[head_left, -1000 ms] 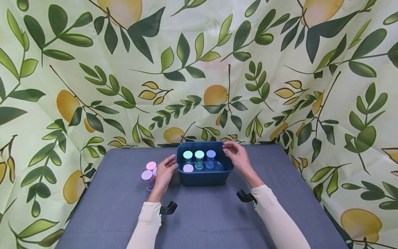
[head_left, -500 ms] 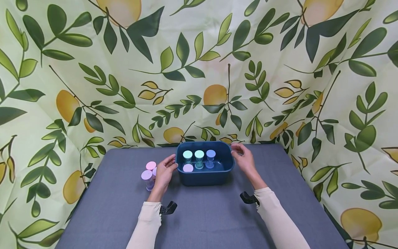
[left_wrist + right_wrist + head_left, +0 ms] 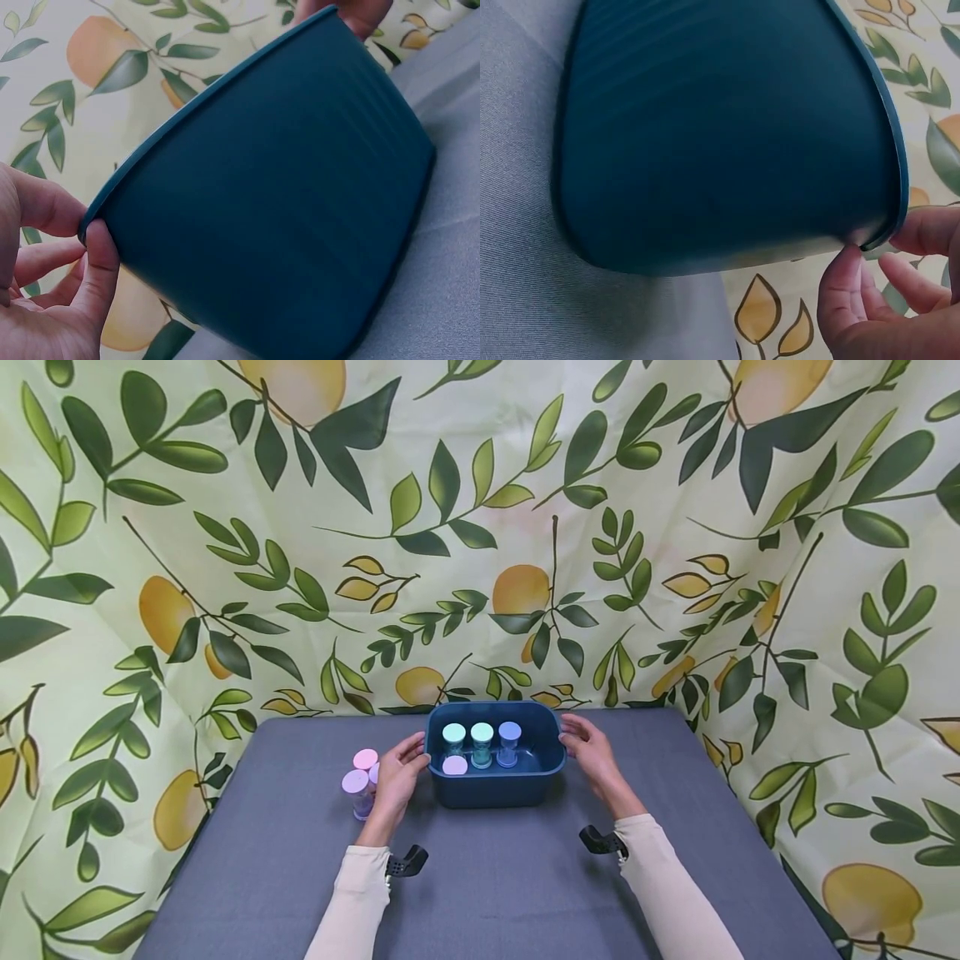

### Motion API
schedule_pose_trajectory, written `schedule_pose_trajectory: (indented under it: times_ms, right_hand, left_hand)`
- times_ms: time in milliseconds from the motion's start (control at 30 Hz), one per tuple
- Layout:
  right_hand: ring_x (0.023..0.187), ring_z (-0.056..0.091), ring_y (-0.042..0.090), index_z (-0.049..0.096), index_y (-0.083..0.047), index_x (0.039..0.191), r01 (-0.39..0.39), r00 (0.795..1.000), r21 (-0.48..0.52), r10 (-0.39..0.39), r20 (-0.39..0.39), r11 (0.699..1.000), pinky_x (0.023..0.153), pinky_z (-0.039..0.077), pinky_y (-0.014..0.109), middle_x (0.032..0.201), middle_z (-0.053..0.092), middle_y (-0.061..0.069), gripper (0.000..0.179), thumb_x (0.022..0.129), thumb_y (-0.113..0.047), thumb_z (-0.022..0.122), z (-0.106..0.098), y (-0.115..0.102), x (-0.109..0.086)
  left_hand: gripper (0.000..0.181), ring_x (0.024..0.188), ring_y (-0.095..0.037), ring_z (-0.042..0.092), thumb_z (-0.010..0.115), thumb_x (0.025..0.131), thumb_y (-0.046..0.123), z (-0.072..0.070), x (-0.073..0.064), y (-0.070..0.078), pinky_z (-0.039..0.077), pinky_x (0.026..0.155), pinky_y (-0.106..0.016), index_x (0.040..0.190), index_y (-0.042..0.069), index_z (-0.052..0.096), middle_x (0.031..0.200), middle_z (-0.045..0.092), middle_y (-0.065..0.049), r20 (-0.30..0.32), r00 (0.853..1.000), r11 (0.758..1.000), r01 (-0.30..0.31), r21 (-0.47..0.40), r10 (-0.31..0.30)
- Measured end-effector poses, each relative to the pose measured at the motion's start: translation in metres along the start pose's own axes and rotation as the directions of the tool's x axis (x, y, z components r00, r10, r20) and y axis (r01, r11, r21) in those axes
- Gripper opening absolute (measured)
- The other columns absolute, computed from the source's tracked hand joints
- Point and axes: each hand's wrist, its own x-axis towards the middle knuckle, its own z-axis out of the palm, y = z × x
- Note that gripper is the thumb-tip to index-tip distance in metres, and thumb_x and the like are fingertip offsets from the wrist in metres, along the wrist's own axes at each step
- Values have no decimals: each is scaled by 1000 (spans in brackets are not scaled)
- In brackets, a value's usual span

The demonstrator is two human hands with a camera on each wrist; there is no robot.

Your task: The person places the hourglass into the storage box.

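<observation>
A dark teal plastic bin [image 3: 491, 791] sits on the table, holding several small sand timers. Inside are two mint-capped sand timers, one of them the middle timer [image 3: 482, 745], a blue-capped sand timer [image 3: 509, 743] and a pale pink-capped one [image 3: 454, 766] partly hidden by the front wall. My left hand [image 3: 397, 777] pinches the rim at the left end, thumb on the outer wall in the left wrist view. At the opposite end, my right hand [image 3: 592, 756] pinches the rim between thumb and fingers [image 3: 926, 229].
Left of my left hand stand a lilac-capped sand timer [image 3: 357, 793], a pink-capped one [image 3: 365, 760] and another partly hidden behind the hand. A grey cloth covers the table [image 3: 495, 893]. Behind the bin hangs a lemon-patterned curtain [image 3: 450, 568].
My right hand has moved from over the bin's right inner side outward to its right end, where it takes hold of the rim. The left hand and the bin stay put.
</observation>
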Motion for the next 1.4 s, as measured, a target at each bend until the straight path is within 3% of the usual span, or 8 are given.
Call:
schedule_pose_trajectory:
  times_ms: [400, 533, 633, 767, 1000, 1200, 1300, 1400]
  right_hand:
    - [113, 50, 16, 47, -9, 144, -77, 996, 125, 71, 50, 989, 81, 47, 19, 141, 48, 13, 45, 100, -10, 52, -1, 2, 6]
    - [114, 50, 18, 48, -11, 145, -87, 995, 141, 80, 56, 986, 79, 48, 18, 142, 48, 12, 45, 100, -10, 52, -1, 3, 5]
    - [115, 50, 20, 48, -11, 144, -86, 995, 149, 78, 57, 985, 80, 49, 18, 142, 48, 12, 44, 100, -10, 51, -1, 4, 5]
    - [119, 50, 23, 47, -11, 145, -80, 996, 158, 71, 62, 984, 80, 49, 18, 143, 47, 13, 45, 100, -9, 50, -1, 4, 4]
    - [120, 49, 22, 47, -10, 145, -87, 995, 192, 76, 65, 978, 85, 49, 21, 144, 46, 13, 45, 100, -9, 51, -2, 3, 4]
    - [123, 47, 23, 45, -10, 146, -88, 995, 198, 76, 69, 976, 101, 45, 36, 146, 45, 14, 46, 101, -9, 50, -1, 4, 6]
    - [126, 46, 26, 44, -9, 147, -80, 995, 198, 67, 72, 977, 98, 46, 32, 147, 44, 15, 46, 101, -10, 50, -1, 6, 6]
    - [126, 46, 26, 46, -10, 146, -80, 995, 199, 68, 67, 977, 93, 47, 27, 144, 46, 13, 45, 101, -10, 50, -1, 6, 6]
  left_hand:
    - [45, 122, -29, 57, 60, 92, 4, -1, 0, -1, 48, 105, -44, 137, 7, 56, 134, 59, -17, 3, 1000, 1000, -15, 16, 14]
    - [45, 124, -31, 56, 60, 93, 6, -1, -4, -2, 50, 103, -44, 138, 6, 55, 134, 59, -18, -5, 999, 997, -53, 53, 53]
    - [45, 123, -32, 57, 61, 92, 7, 0, -8, 0, 49, 103, -47, 137, 4, 55, 134, 58, -18, -40, 991, 987, -119, 111, 124]
    - [45, 121, -32, 58, 63, 90, 7, 1, -18, 7, 49, 101, -50, 135, 3, 57, 132, 57, -16, -69, 969, 955, -221, 199, 239]
    - [45, 118, -31, 59, 64, 89, 3, -1, -37, 14, 52, 96, -52, 134, 5, 58, 129, 58, -15, -52, 921, 894, -359, 268, 386]
    - [42, 113, -23, 61, 65, 89, 6, -12, -52, 14, 56, 92, -44, 131, 11, 59, 126, 62, -10, -77, 898, 860, -388, 331, 434]
    - [42, 110, -25, 63, 65, 89, 7, -20, -59, 13, 55, 92, -44, 131, 10, 59, 125, 63, -10, -95, 889, 848, -388, 360, 447]
    - [43, 106, -27, 66, 67, 88, 5, -27, -65, 10, 57, 90, -37, 130, 9, 59, 127, 64, -12, -116, 870, 827, -403, 392, 479]
